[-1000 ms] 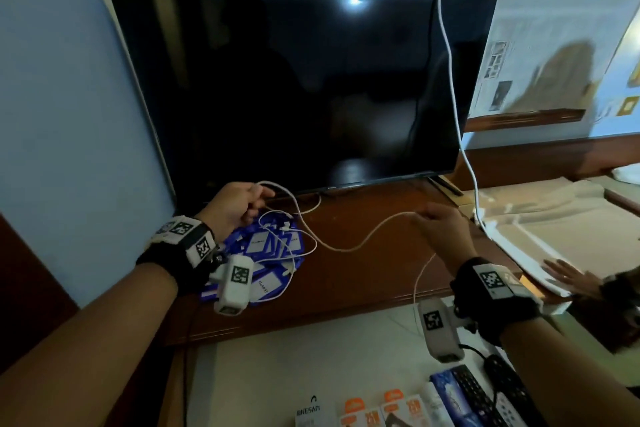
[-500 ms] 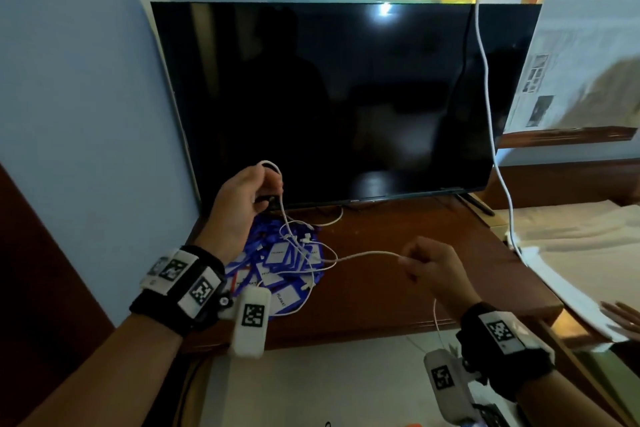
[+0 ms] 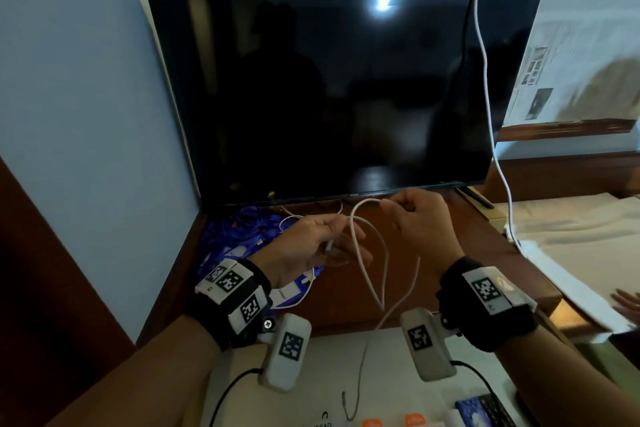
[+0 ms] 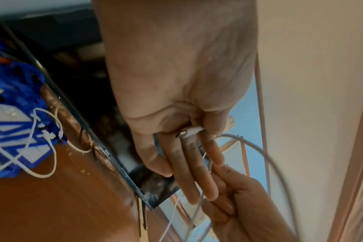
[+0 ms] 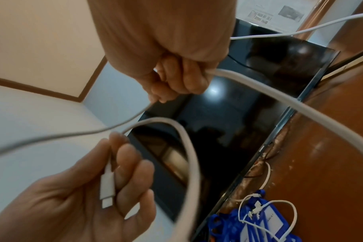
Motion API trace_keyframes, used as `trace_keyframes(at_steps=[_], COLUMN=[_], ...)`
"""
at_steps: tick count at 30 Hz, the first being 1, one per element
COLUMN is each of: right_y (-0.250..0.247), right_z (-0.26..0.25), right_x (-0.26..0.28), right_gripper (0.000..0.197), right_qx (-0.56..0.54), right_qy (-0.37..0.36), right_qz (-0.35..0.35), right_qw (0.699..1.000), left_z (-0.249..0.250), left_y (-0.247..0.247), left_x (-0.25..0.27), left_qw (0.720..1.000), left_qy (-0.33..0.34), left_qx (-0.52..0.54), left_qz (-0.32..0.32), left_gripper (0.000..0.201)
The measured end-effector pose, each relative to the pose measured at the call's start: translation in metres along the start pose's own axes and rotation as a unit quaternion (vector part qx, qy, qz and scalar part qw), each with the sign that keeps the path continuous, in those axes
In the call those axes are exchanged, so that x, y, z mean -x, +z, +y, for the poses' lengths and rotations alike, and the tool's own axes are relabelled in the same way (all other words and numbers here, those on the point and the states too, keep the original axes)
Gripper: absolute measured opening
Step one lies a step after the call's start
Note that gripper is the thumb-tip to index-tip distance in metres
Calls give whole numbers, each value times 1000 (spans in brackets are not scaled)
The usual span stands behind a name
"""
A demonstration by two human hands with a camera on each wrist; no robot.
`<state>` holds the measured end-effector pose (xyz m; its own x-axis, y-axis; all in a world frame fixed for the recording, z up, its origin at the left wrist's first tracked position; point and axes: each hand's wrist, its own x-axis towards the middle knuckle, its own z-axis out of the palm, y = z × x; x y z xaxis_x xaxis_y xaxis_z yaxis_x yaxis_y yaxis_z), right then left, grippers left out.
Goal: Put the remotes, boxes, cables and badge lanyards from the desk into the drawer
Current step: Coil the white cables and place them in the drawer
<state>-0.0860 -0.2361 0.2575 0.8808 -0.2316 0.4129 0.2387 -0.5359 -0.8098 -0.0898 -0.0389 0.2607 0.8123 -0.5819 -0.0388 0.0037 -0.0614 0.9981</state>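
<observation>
A long white cable [image 3: 367, 263] hangs in loops between my two hands above the brown desk [image 3: 450, 253]. My left hand [image 3: 332, 243] holds its plug end [image 4: 192, 131] between the fingers, with the plug [image 5: 107, 185] lying along the palm. My right hand [image 3: 398, 208] pinches the cable a little farther along, in front of the TV's lower edge, and its fingers [image 5: 176, 81] are curled round the cord. Blue badge lanyards [image 3: 242, 236] lie heaped at the desk's back left, with a second thin white cable [image 4: 43, 147] on them.
A large black TV [image 3: 329, 97] stands at the back of the desk. A white cord [image 3: 485, 80] hangs from above past its right side. The open drawer [image 3: 346, 374] below holds boxes [image 3: 412, 421] and a remote [image 3: 495, 409]. Another person's hand [image 3: 627, 300] touches papers [image 3: 571, 253] at right.
My hands have come close together: the left dropped from the TV's edge and the right rose toward it. The cable, stretched between them before, now hangs in loops.
</observation>
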Motion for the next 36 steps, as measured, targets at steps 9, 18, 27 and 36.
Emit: trace_keyframes(at_steps=[9, 18, 27, 36], right_y=[-13, -1, -4, 13], right_z=[0, -24, -19, -35], right_x=[-9, 4, -8, 5], right_gripper=[24, 19, 25, 19], right_qx=[1, -66, -95, -119], right_qy=[28, -45, -24, -75], right_qz=[86, -50, -8, -90], right_qw=[996, 996, 995, 986], left_z=[-3, -4, -4, -4], left_y=[-6, -3, -5, 0], left_x=[3, -5, 4, -2], left_qw=[1000, 995, 994, 986], left_qy=[-10, 38, 28, 43], left_qx=[9, -3, 83, 90], left_qz=[-7, 87, 63, 137], left_gripper=[40, 38, 36, 34])
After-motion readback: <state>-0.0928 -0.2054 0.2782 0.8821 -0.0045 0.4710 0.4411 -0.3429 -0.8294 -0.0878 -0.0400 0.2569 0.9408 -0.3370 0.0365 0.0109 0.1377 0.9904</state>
